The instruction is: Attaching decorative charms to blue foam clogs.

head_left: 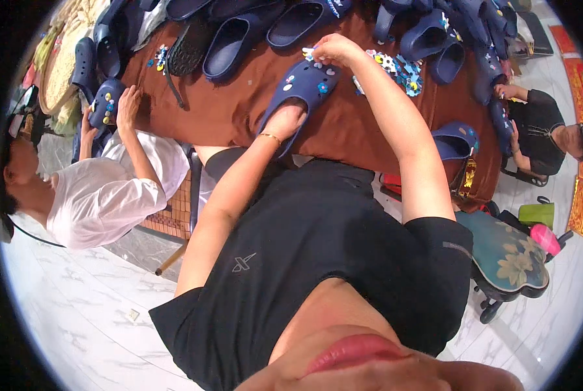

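L hand [283,121] is tucked inside navy clog [302,91] at 12 o'clock on brown counter [239,107], fingers hidden, can't tell. R hand [334,49] fingers pinch a small charm [309,53] at clog's toe. Charm pile [399,68] lies at 1 o'clock.

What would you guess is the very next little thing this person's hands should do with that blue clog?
Probably press the small charm down into the navy clog. The right hand pinches it just over the toe end, while the left hand, tucked into the heel opening, steadies the clog on the brown table.
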Demonstrator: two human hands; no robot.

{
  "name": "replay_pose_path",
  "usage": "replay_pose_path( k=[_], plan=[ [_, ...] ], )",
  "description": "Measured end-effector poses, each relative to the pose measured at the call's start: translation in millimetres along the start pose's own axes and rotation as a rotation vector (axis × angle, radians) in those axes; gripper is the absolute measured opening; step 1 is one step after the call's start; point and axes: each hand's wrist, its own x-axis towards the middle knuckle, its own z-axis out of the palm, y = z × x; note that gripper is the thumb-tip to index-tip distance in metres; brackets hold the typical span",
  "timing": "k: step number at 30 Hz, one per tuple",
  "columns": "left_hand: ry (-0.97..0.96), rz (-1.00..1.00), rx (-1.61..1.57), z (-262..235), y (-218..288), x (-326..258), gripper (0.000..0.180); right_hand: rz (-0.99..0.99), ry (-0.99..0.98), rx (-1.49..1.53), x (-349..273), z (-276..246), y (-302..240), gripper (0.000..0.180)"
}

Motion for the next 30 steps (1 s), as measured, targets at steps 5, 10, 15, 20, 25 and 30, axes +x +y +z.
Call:
replay_pose_path(
  k=[5, 10, 15, 20, 25, 30],
  plan=[
    [0.053, 0.061, -0.027, -1, 5, -2, 0.029, 0.040, -0.075, -0.191, -2, 17, -3, 0.016],
    [0.081, 0.079, -0.026, -5, 8, -2, 0.029, 0.066, -0.018, -0.474, -6, 25, -2, 0.015],
    [-0.069, -0.053, -0.026, -9, 8, -2, 0.028, 0.077, -0.009, -0.650, -10, 27, -19, 0.020],
    [0.060, 0.060, -0.034, -2, 2, -2, 0.027, 0.109, -0.151, -0.930, 21, 26, -16, 0.030],
    [0.008, 0.006, -0.017, -4, 6, -2, 0.026, 0.250, -0.223, -0.965, 41, 31, -15, 0.038],
    [-0.006, -0.006, 0.008, 2, -1, 2, 0.026, 0.304, -0.159, -0.984, 43, 30, -25, 0.045]
  ],
)
